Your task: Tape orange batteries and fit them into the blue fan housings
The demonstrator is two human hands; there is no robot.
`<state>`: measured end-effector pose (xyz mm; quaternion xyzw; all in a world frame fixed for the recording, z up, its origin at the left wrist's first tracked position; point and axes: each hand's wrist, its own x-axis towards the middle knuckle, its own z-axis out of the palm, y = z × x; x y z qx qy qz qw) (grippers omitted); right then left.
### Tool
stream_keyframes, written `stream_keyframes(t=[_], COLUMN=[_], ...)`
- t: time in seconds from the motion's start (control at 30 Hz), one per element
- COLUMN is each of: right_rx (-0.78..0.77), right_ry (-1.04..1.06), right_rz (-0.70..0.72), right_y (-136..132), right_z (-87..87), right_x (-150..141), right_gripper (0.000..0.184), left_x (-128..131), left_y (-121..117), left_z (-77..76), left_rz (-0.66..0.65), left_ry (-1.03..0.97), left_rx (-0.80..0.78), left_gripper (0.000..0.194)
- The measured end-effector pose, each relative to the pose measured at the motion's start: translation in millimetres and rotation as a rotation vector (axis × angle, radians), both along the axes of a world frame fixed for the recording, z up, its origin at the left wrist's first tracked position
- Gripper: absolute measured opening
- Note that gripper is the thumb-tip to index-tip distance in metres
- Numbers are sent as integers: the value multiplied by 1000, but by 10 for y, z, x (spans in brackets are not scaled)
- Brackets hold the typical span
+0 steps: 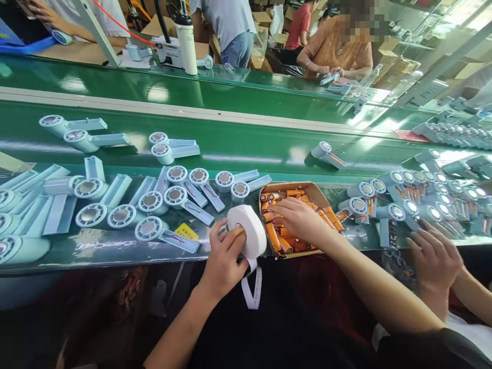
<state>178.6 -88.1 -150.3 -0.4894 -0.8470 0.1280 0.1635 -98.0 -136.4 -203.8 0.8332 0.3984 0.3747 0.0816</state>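
Note:
My left hand (pixel 226 253) is wrapped round a roll of white tape (pixel 251 233), a finger through its core. A loose white strip with small print (pixel 251 292) dangles below the roll. My right hand (pixel 298 218) reaches into an open cardboard box (pixel 326 197), its fingers bent over an orange battery (pixel 269 218) at the left side. Several more orange batteries with dark wires (pixel 286 243) lie jumbled in the box. The fingertips of the right hand are partly hidden among them.
Light-blue fan housings (pixel 177 197) crowd the bench on the left, and others with batteries (pixel 407 207) on the right. A green conveyor belt (pixel 246 138) runs behind. A yellow label (pixel 186 231) lies left. A co-worker's hands (pixel 436 256) are close on the right; other people stand across.

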Motion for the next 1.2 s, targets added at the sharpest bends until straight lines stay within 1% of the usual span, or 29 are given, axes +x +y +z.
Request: stream_keyframes(t=[0.07, 0.1, 0.17, 0.2, 0.27, 0.33, 0.4, 0.5, 0.53, 0.63, 0.67, 0.8, 0.93, 1.03, 1.07, 1.1, 1.17, 1.2], right_rx=[-61, -119, -281, -375, -528, -604, -638, -651, -640, -601, -591, -519, -440, -478, -490, -480, -363, -296], right_ry=[152, 277, 577, 725, 961, 1083, 1101, 1004, 959, 830, 786, 590, 459, 456, 498, 559, 687, 733], right_rz=[-72, -134, -253, -289, -310, -283, -238, -211, -225, -284, -291, -245, -229, -231, -254, -308, -533, -647], right_y=[-15, -57, -172, -230, -322, -377, -405, -427, -432, -437, -436, -423, -403, -430, -458, -493, -563, -582], right_z=[7, 39, 139, 194, 291, 358, 398, 436, 447, 478, 487, 509, 505, 503, 498, 486, 418, 354], right_x=[-7, -15, -45, -68, -126, -184, -220, -221, -212, -183, -181, -219, -247, -226, -228, -241, -316, -385], right_gripper=[21, 25, 43, 53, 63, 64, 60, 50, 51, 67, 67, 47, 46, 49, 50, 51, 48, 46], left_x=[-16, -39, -93, -117, -145, -148, -138, -131, -134, -155, -164, -187, -190, -152, -126, -94, -5, 50], left_y=[-20, -23, -19, -12, 5, 21, 31, 39, 40, 44, 45, 35, 41, 49, 35, 7, -76, -117], left_z=[18, 31, 57, 68, 84, 97, 113, 152, 169, 221, 237, 292, 324, 348, 368, 398, 477, 518], left_rz=[6, 9, 9, 8, 6, 2, -5, -13, -14, -11, -7, 3, -5, 31, 53, 80, 155, 196], left_ry=[16, 29, 52, 63, 89, 117, 143, 165, 173, 204, 216, 262, 283, 302, 308, 310, 299, 293], left_rx=[-7, -10, -4, 2, 18, 37, 58, 101, 113, 137, 146, 195, 224, 211, 201, 188, 163, 152], left_gripper=[48, 48, 49, 49, 49, 48, 46, 44, 44, 42, 42, 42, 45, 47, 47, 45, 40, 36])
